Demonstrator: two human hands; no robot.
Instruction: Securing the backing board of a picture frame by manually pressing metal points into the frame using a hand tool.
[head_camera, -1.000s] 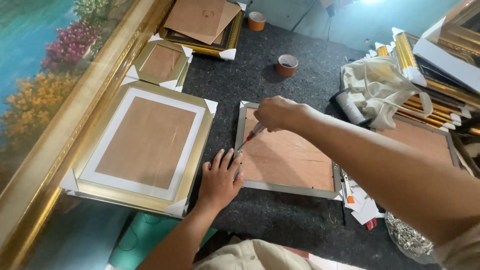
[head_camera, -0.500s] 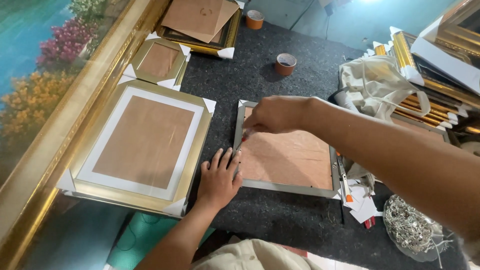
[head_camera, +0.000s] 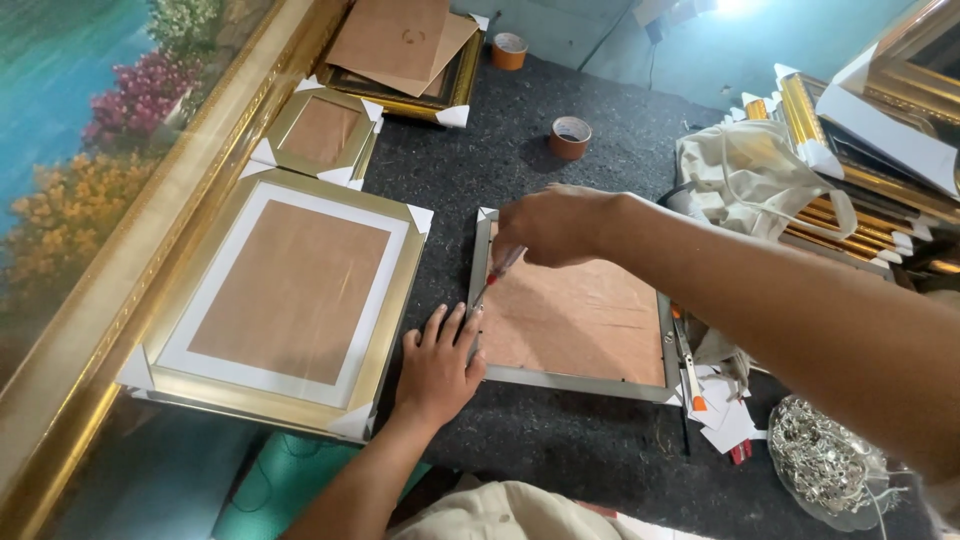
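— Dark speckled felt covered the desk (head_camera: 600, 470), didn't it, with a big gold-framed landscape painting (head_camera: 90, 150) along the left edge?

— Yes. In the head view, a silver rectangular picture frame (head_camera: 570, 378) lay face down in the middle, brown backing board up, its long axis running left to right. A larger gold frame with white mat (head_camera: 285, 295) lay just beside it.

— And the hands?

— The left hand (head_camera: 438, 365) rested flat, fingers released and spread, pressing the silver frame's near-left corner. The right hand (head_camera: 550, 225) was clenched on a thin red-handled tool (head_camera: 495, 275), tip pointing down-left at the frame's left rail.

— How far along?

— The backing was already seated; I'd judge the fastening along that edge was in hand, the other edges uncertain.
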